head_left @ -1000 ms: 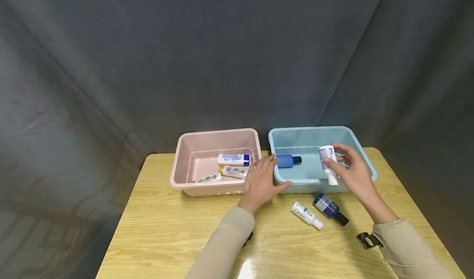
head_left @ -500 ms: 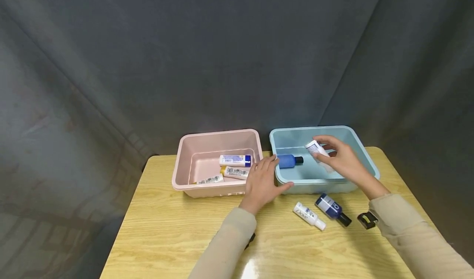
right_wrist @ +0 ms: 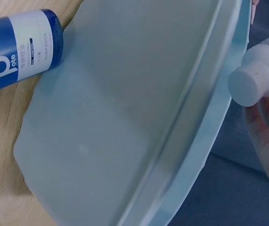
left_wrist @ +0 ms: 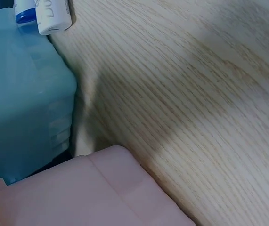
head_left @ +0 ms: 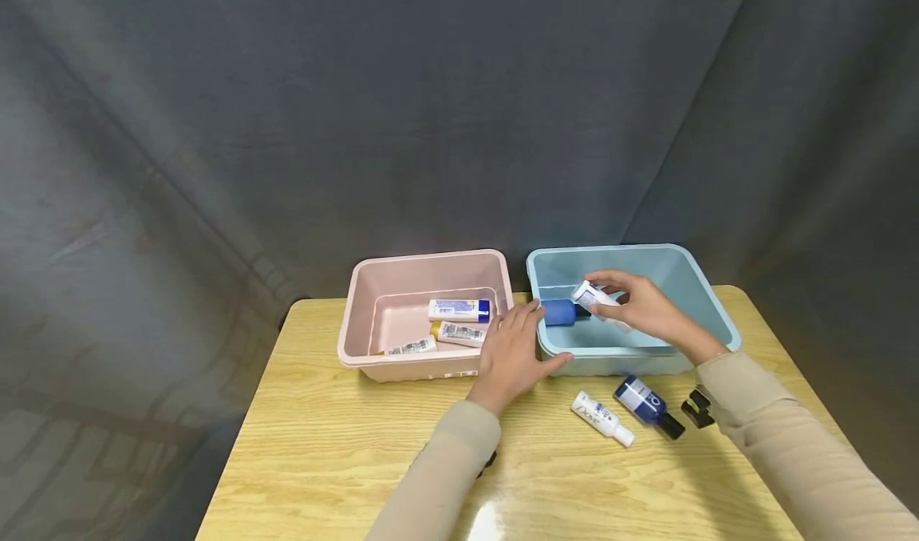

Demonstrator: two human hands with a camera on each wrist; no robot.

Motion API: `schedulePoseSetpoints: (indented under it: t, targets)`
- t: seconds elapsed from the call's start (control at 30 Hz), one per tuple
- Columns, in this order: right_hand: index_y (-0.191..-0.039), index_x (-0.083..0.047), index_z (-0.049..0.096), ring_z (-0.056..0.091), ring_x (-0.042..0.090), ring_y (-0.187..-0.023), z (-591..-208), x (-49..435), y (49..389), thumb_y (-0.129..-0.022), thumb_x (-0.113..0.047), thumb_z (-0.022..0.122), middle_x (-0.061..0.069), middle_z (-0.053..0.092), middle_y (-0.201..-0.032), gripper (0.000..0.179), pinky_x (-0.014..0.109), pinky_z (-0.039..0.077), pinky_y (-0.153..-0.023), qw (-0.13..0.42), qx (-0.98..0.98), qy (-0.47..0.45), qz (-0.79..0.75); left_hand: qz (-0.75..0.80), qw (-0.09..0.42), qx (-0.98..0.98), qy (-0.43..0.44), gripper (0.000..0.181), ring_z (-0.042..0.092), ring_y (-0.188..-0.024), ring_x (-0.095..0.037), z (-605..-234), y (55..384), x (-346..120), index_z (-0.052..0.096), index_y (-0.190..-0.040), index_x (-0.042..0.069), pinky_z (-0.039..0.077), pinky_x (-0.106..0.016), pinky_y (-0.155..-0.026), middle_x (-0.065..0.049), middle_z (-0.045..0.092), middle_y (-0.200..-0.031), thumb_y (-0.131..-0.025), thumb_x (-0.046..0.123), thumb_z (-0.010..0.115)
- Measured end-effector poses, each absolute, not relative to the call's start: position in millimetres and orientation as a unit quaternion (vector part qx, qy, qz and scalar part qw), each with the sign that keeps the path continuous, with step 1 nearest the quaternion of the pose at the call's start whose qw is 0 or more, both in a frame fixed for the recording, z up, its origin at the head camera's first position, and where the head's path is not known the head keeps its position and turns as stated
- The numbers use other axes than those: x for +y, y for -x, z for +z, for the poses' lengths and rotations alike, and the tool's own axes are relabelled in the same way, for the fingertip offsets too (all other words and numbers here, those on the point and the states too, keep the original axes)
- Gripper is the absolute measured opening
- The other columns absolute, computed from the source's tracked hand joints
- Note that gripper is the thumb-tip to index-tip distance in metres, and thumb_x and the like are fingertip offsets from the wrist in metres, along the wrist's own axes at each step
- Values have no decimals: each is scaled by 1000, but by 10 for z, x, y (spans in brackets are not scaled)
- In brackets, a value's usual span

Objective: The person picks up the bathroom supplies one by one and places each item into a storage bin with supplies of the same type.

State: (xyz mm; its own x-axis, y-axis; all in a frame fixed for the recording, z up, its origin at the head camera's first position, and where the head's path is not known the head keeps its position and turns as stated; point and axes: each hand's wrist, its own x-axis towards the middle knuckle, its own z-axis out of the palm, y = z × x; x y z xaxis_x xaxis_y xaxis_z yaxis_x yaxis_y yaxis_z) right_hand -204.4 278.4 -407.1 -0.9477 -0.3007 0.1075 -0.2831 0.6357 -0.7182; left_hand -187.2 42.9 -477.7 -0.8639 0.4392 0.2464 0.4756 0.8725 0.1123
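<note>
My right hand (head_left: 642, 306) holds a white bottle (head_left: 592, 295) between thumb and fingers, tilted over the blue bin (head_left: 646, 352). In the right wrist view the bottle's white cap (right_wrist: 249, 87) points toward the camera. Under it in the bin lies a blue bottle (head_left: 558, 312) with a black cap. My left hand (head_left: 508, 357) rests with spread fingers across the neighbouring rims of the blue bin and the pink bin (head_left: 409, 263). On the table, in front of the blue bin, lie a white Dove bottle (head_left: 601, 418) and a dark blue bottle (head_left: 646, 404) with a black cap.
The pink bin contains a white tube with a blue cap (head_left: 459, 310), a yellow-capped tube (head_left: 459, 333) and another white tube (head_left: 411, 346). Both bins stand at the back of the wooden table (head_left: 323, 445), before a grey curtain (head_left: 431, 110).
My right hand has carried the white bottle leftward over the blue bin, tipping it from near upright to slanted, toward the blue bottle. The left hand stays on the rims.
</note>
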Motion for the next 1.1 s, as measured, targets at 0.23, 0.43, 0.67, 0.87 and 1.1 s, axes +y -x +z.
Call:
schedulePoseSetpoints:
  t: [0.23, 0.43, 0.67, 0.87, 1.1]
  targets:
    - [-134, 1, 58, 59, 35, -108, -4170, 2740, 2099, -90, -9, 72, 21, 60, -128, 47, 39, 52, -81, 37, 898, 184, -399, -74, 105, -964, 231, 92, 33, -141, -15, -4756, 1878, 437, 43, -149, 21, 33, -42, -113, 6, 36, -155, -84, 85, 36]
    - [-134, 2, 57, 59, 37, -107, -4292, 2709, 2114, -89, -8, 73, 24, 58, -130, 49, 33, 55, -72, 59, 899, 178, -396, -75, 99, -965, 229, 91, 32, -141, -15, -4754, 1890, 434, 42, -150, 22, 32, -42, -113, 6, 36, -155, -84, 85, 36]
    - [-132, 3, 58, 59, 41, -108, -4378, 2668, 2140, -87, -5, 74, 25, 60, -127, 48, 34, 55, -71, 57, 900, 176, -394, -80, 103, -964, 231, 91, 34, -141, -15, -4756, 1885, 422, 43, -149, 21, 32, -42, -113, 6, 37, -155, -84, 84, 37]
    - [-131, 1, 60, 60, 39, -106, -4449, 2639, 2178, -87, -5, 74, 23, 62, -122, 47, 33, 55, -69, 67, 900, 169, -395, -72, 102, -966, 226, 90, 34, -141, -16, -4753, 1880, 411, 43, -149, 23, 32, -41, -113, 7, 37, -155, -84, 85, 35]
    - [-130, 7, 58, 62, 37, -103, -4538, 2639, 2213, -87, -4, 74, 22, 65, -118, 47, 44, 54, -80, 69, 903, 189, -380, -77, 100, -965, 229, 90, 33, -141, -15, -4737, 1882, 425, 42, -150, 22, 31, -40, -114, 6, 36, -155, -85, 84, 37]
